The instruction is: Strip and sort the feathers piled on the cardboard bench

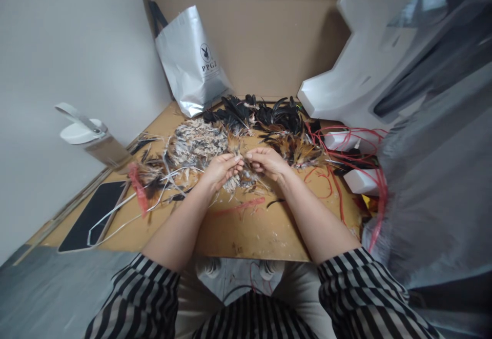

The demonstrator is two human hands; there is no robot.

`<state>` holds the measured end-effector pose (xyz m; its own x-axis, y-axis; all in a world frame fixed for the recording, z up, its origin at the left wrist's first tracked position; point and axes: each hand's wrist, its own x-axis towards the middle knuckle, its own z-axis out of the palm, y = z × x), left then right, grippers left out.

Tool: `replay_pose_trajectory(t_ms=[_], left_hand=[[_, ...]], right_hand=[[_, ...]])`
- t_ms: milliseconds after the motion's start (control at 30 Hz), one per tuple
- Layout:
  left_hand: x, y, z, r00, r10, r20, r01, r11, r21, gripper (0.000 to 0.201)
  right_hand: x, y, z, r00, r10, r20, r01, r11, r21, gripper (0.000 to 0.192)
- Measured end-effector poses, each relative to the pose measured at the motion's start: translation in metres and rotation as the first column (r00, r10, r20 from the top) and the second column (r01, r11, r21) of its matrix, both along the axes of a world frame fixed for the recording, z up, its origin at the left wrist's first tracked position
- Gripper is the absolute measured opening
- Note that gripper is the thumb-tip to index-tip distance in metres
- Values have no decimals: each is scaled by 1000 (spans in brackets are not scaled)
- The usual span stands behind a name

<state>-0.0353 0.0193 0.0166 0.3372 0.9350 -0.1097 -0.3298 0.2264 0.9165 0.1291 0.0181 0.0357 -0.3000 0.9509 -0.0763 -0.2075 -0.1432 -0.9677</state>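
Observation:
Above the middle of the table, my left hand (223, 168) is closed in a pinch on a small tuft of brown feathers (233, 143). Close to its right, my right hand (268, 161) also has thumb and forefinger pressed together; what lies between them is too small to make out. Behind my left hand spreads a pile of speckled grey-and-cream feathers (200, 141). Glossy black feathers (277, 116) lie along the back, and a bunch of orange-brown feathers (298, 146) rests beyond my right hand. Loose feathers under my fingers are partly covered.
A silver bag (188, 62) and a lidded bottle (96, 136) stand left. A dark-screened tablet (92, 216) lies at the left edge with white cord over it. Red strings (340, 190) tangle at right beside white power strips (363, 181). Red netting (138, 187) lies left.

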Motion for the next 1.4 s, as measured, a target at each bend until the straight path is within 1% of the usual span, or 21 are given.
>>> replay_pose_trajectory(t_ms=[67, 133, 200, 233, 267, 333, 467, 600, 733, 800, 833, 900, 967, 1033, 1100, 1167, 1200, 1267, 1400], left_hand=[[0, 0, 1, 1000, 21, 12, -20, 1000, -6, 15], [0, 1, 2, 998, 47, 33, -46, 999, -16, 15], [-1, 2, 2, 995, 77, 58, -76, 997, -28, 14], [-1, 3, 1, 993, 94, 69, -92, 995, -33, 13], [-1, 3, 1, 991, 111, 76, -108, 993, -39, 13], [-2, 4, 1, 987, 137, 82, -134, 990, -49, 12], [-3, 4, 0, 985, 147, 86, -142, 988, -62, 10], [-2, 4, 0, 986, 144, 82, -139, 988, -59, 10], [-1, 3, 0, 988, 131, 81, -126, 990, -56, 10], [0, 2, 2, 989, 125, 78, -120, 991, -58, 11], [0, 1, 2, 989, 125, 75, -120, 991, -61, 11], [1, 0, 3, 990, 127, 68, -122, 990, -70, 11], [2, 0, 4, 990, 123, 64, -118, 990, -77, 12], [2, 0, 3, 991, 115, 64, -110, 991, -75, 12], [2, 0, 2, 993, 104, 63, -100, 992, -72, 12], [2, 0, 1, 994, 92, 58, -88, 993, -73, 12], [3, -1, 1, 995, 84, 57, -80, 994, -75, 12], [4, -2, 1, 996, 60, 65, -55, 995, -83, 12], [6, -4, 3, 990, 14, 139, 1, 994, -108, 12]], right_hand=[[4, 1, 0, 998, -15, 56, 13, 999, 33, 30], [9, 4, -1, 980, -82, 180, 65, 993, 99, 28], [15, 9, -5, 927, -181, 327, 116, 971, 207, 26], [19, 11, -6, 893, -216, 395, 118, 959, 257, 26], [22, 13, -8, 858, -236, 456, 104, 950, 296, 25], [27, 14, -9, 789, -237, 566, 41, 941, 337, 25], [29, 10, -4, 637, -257, 726, -38, 931, 363, 27], [24, 5, 0, 569, -243, 786, -88, 932, 352, 28], [23, 4, -2, 469, -208, 858, -144, 941, 307, 15], [23, 5, -3, 438, -202, 876, -154, 943, 295, 9], [23, 5, -4, 443, -206, 872, -149, 943, 298, 8], [24, 7, -4, 498, -213, 841, -122, 943, 310, 9], [25, 8, -3, 599, -214, 771, -76, 944, 321, 13], [25, 9, -1, 720, -220, 658, 7, 950, 311, 19], [22, 8, 1, 835, -220, 505, 104, 963, 249, 25], [16, 5, 4, 923, -197, 331, 154, 976, 154, 29], [12, 3, 4, 952, -176, 251, 151, 982, 116, 31], [4, 0, 4, 982, -133, 136, 124, 990, 71, 33], [-8, -3, 1, 989, -125, 85, 121, 992, 43, 34]])
